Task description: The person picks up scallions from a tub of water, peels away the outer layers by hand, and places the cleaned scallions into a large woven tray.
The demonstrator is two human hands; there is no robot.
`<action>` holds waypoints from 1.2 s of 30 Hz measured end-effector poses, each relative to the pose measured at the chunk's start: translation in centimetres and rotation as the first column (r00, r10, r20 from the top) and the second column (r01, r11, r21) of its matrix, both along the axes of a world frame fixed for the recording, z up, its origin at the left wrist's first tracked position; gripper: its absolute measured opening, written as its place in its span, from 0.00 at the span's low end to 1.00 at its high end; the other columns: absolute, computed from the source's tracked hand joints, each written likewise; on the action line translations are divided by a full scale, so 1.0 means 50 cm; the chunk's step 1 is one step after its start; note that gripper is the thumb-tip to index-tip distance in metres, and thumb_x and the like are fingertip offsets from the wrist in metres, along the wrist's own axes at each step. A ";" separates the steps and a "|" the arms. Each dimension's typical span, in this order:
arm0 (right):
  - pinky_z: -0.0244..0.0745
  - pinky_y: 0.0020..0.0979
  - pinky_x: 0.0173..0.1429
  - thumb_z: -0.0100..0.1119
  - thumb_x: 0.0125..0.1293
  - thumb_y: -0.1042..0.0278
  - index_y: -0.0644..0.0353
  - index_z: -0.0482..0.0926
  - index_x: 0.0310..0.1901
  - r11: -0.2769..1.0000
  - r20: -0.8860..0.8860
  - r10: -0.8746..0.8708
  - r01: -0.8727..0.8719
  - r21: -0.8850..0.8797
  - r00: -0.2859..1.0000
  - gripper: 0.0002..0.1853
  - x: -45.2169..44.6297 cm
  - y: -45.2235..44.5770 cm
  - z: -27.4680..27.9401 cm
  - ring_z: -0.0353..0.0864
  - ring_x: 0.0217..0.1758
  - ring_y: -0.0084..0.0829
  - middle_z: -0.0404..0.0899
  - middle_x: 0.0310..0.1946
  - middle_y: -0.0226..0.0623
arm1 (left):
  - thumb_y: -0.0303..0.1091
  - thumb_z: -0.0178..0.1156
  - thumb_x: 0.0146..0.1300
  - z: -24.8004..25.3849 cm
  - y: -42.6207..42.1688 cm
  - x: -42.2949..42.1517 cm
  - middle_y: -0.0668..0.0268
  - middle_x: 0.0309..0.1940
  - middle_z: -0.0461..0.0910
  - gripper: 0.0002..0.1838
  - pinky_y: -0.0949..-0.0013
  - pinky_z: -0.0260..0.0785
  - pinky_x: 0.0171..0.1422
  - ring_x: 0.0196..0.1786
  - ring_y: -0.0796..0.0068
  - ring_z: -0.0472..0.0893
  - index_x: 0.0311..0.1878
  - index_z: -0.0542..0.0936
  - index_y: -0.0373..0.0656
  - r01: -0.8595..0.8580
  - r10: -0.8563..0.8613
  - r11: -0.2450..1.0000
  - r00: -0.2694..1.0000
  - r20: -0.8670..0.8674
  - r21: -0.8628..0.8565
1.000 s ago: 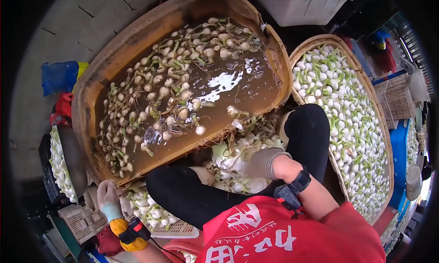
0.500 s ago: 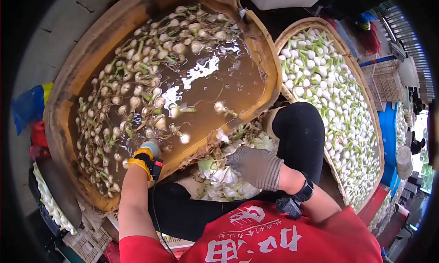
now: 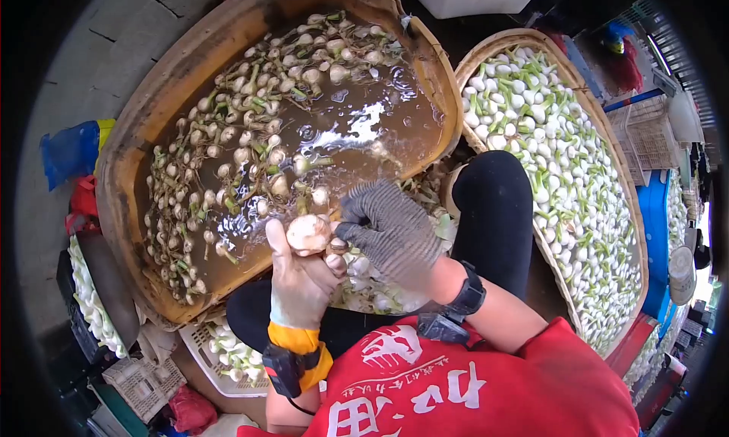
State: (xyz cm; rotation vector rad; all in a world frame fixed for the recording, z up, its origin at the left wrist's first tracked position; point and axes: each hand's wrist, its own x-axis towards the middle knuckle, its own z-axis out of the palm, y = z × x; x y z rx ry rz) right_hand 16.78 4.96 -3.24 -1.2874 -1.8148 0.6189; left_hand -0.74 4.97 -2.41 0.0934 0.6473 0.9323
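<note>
By the tub [image 3: 121, 201] of brown water [image 3: 357, 175], the left hand [image 3: 301, 283], just lifted clear, grips a bulb [image 3: 307, 234] within working reach of the curled right hand [image 3: 395, 228] (its pinch unclear).

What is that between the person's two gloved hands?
A pale bulb shows there in the head view. The left hand holds it; the right hand is close beside it, though whether they touch I cannot tell.
</note>
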 end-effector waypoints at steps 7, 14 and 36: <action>0.76 0.35 0.46 0.68 0.54 0.75 0.59 0.78 0.40 0.994 -0.226 -0.026 0.000 -0.111 0.974 0.12 0.003 -0.054 0.078 0.80 0.40 0.37 0.79 0.36 0.38 | 0.55 0.48 0.75 0.043 -0.074 0.039 0.77 0.31 0.68 0.22 0.70 0.73 0.42 0.33 0.83 0.71 0.49 0.74 0.44 -0.110 0.118 0.992 0.982 -0.150 0.061; 0.75 0.37 0.40 0.68 0.52 0.66 0.58 0.76 0.36 0.989 -0.129 -0.088 0.071 -0.131 0.988 0.12 0.002 -0.093 0.085 0.80 0.35 0.39 0.77 0.31 0.39 | 0.51 0.47 0.76 0.066 -0.112 0.034 0.75 0.31 0.67 0.23 0.69 0.76 0.45 0.35 0.84 0.71 0.56 0.74 0.38 0.075 0.010 0.977 0.920 -0.391 0.199; 0.77 0.32 0.43 0.67 0.62 0.63 0.62 0.81 0.39 0.961 -0.486 0.012 -0.145 -0.237 0.874 0.11 0.030 -0.090 0.078 0.82 0.38 0.31 0.83 0.36 0.37 | 0.46 0.41 0.75 0.144 -0.177 0.023 0.55 0.38 0.83 0.23 0.78 0.64 0.17 0.20 0.75 0.76 0.50 0.74 0.33 0.349 -0.118 0.893 0.792 -0.599 0.285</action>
